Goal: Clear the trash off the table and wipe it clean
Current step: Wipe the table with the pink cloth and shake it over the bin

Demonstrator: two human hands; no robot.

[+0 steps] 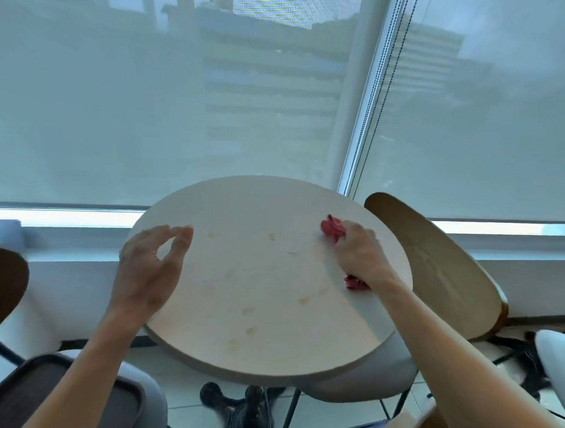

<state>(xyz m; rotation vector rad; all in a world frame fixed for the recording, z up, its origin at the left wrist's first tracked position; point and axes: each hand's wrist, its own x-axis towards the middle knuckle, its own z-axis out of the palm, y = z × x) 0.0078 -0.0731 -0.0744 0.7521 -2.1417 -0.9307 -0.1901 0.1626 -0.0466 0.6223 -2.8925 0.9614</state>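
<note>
A round pale tabletop fills the middle of the view, with several faint yellowish smears across it. My right hand grips a crumpled red cloth and presses it on the right part of the table; another bit of the cloth shows under my wrist. My left hand hovers over the table's left edge with relaxed fingers and holds nothing. No loose trash shows on the tabletop.
A wooden chair back stands close to the table's right edge. A dark tray lies on a seat at the lower left, by another dark chair back. Window blinds with bead chains hang behind. A black table base stands below.
</note>
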